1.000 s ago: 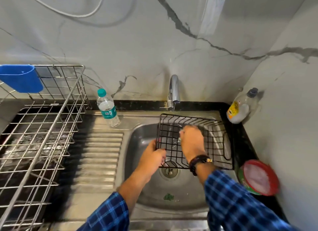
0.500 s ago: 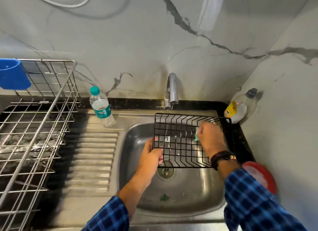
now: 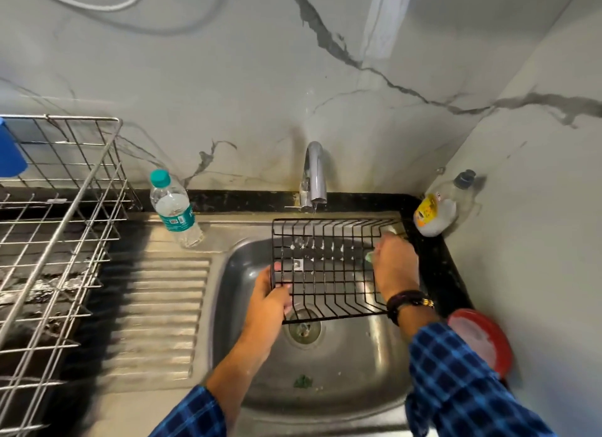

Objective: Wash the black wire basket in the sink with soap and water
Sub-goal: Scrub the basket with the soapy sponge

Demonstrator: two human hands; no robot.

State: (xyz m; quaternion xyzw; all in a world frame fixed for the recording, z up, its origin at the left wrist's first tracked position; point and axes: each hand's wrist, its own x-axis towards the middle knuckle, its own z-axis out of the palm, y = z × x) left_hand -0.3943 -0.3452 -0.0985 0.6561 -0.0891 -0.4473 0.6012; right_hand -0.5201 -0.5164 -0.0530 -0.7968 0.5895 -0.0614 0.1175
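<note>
The black wire basket (image 3: 329, 270) hangs tilted over the steel sink (image 3: 368, 365), just below the tap (image 3: 314, 176). White suds cling to its upper wires. My left hand (image 3: 268, 301) grips the basket's lower left corner. My right hand (image 3: 395, 264) is closed on a small green scrubber (image 3: 369, 257) and presses it against the basket's right side. A thin stream of water drops from the tap onto the basket's top edge.
A steel dish rack (image 3: 55, 241) with a blue cup (image 3: 9, 153) stands at the left, past the ribbed drainboard (image 3: 163, 306). A water bottle (image 3: 172, 208) stands behind it. A soap bottle (image 3: 436, 211) and a red-rimmed tub (image 3: 482, 342) sit on the black counter at right.
My right hand has slid with the scrubber from the basket's middle to its right side. The basket has shifted a little, still held by my left hand.
</note>
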